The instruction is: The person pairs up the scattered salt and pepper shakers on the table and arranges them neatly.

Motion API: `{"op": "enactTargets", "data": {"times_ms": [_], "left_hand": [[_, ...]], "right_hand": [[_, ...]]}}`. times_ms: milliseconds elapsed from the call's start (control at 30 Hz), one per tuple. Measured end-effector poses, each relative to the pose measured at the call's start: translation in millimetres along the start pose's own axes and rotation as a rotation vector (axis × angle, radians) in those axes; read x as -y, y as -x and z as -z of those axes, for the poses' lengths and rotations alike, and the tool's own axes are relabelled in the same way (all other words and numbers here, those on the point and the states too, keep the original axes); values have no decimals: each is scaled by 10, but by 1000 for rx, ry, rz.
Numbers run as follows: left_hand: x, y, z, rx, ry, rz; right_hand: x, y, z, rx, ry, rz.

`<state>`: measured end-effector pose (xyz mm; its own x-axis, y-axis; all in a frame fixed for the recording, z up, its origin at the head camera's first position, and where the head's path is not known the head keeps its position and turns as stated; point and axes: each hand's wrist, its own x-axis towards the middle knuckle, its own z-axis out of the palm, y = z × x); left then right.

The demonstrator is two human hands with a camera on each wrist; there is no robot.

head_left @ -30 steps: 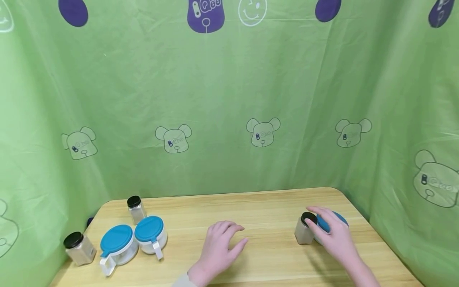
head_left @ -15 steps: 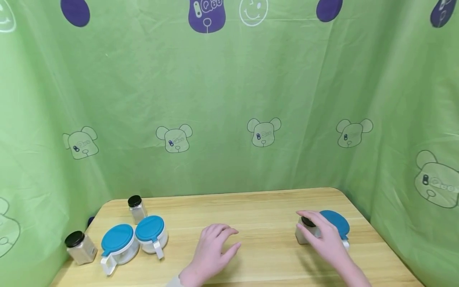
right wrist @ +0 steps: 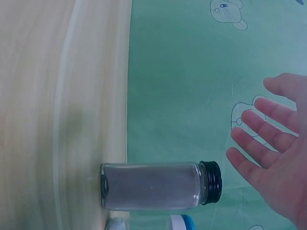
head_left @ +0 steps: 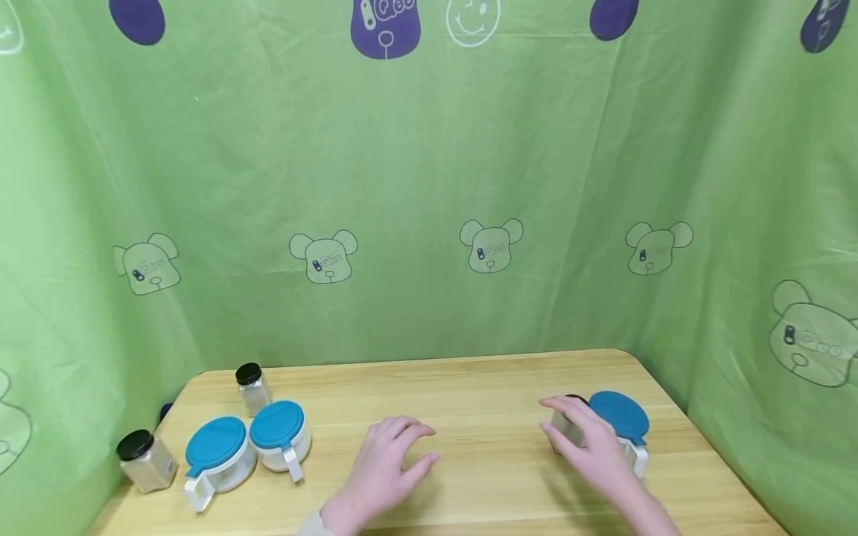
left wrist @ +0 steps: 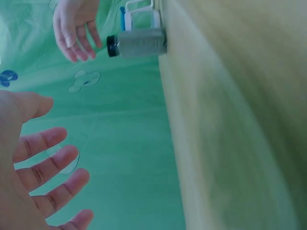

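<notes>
My left hand point(head_left: 378, 473) hovers over the middle of the table, fingers loosely bent and apart, holding nothing. Over on the right, my right hand point(head_left: 593, 454) is raised beside a clear glass jar point(right wrist: 151, 187) with a black lid. Its fingers and thumb are spread, and the right wrist view shows a gap between the fingertips and the lid. That jar stands upright on the table, partly covered by the hand in the head view. Close to it sits a white-handled pot with a blue lid point(head_left: 620, 415), its body partly hidden.
At the left of the wooden table point(head_left: 469, 387) stand two blue-lidded pots point(head_left: 216, 445), point(head_left: 277, 426) with white handles. Near them are two black-lidded jars point(head_left: 150, 465), point(head_left: 255, 394). A green curtain point(head_left: 429, 149) with bear prints hangs behind and around the table.
My right hand has shifted left, from above the right-hand pot and jar to the jar's front, uncovering the blue lid and white handle. My left hand has drifted slightly left.
</notes>
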<state>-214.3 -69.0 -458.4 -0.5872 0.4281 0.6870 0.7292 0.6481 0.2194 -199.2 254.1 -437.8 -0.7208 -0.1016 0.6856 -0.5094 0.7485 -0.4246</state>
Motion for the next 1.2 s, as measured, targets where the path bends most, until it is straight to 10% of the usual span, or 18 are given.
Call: {"op": "enactTargets", "data": {"times_ms": [1200], "left_hand": [[543, -129, 875, -25, -101, 219]], "right_hand": [[390, 224, -449, 273, 13, 11]]}}
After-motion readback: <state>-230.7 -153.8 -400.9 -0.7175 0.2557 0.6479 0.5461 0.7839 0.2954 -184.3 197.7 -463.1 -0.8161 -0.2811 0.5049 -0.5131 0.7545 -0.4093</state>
